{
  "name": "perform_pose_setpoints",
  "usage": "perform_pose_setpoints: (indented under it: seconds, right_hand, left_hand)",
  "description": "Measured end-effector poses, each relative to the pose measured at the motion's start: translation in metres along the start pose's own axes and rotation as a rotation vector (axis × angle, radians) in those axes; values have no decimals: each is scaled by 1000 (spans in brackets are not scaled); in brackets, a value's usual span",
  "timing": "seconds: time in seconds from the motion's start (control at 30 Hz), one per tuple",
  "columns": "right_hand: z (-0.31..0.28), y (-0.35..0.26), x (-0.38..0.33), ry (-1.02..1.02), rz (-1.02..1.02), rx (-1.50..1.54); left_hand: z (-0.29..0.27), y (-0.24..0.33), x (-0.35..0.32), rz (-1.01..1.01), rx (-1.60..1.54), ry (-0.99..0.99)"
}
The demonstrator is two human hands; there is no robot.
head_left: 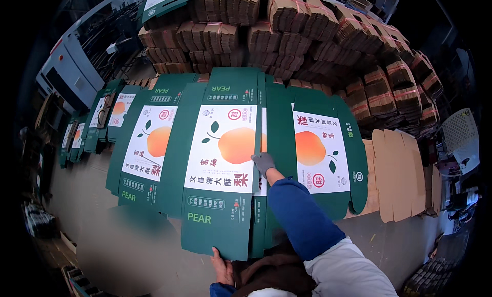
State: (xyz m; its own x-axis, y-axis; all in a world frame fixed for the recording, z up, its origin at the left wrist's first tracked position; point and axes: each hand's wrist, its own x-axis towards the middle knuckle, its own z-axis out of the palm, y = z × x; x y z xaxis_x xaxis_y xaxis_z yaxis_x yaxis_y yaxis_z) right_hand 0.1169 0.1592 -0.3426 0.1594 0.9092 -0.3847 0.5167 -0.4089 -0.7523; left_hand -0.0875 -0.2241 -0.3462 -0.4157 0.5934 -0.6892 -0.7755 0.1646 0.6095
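The green, fruit-printed carton blank (215,230) lies over other blanks (260,215); it looks light, stiff, best taken by edges. Left hand (222,269) and gloved right hand (263,163) touch it; whether clamped, I cannot tell.

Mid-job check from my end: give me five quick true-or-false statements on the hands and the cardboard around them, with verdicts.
1. The right hand wears a gray glove and is at the right edge of the middle green pear carton blank. True.
2. The left hand is at that blank's far edge. False: the left hand is at its near edge.
3. The green carton blank on the right has its print upside down compared with the middle one. True.
4. The plain brown cardboard sheet lies left of the green blanks. False: it lies to their right.
5. Pink straps cross some of the brown cardboard bundles behind. True.
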Motion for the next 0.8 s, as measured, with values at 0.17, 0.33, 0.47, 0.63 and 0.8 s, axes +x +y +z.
perform_pose_setpoints:
  seconds: [0.17, 0.33, 0.47, 0.63, 0.8]
  right_hand:
    - [-49, 60, -77, -65, -146, -35]
    - [-250, 195, -155, 103, -74, 187]
    - [-434, 393, -211, 822, 280, 128]
    - [-642, 587, -285, 994, 608, -281]
    - [-740, 641, -282, 893, 873, -375]
  left_hand:
    - [-20, 7, -38, 768, 1223, -409]
    - [-6, -1, -36, 43, 655, -49]
    - [21, -34, 1, 1175, 1526, 37]
    - [246, -149, -124, 944, 1874, -478]
    - [354, -270, -120, 951, 2023, -1135]
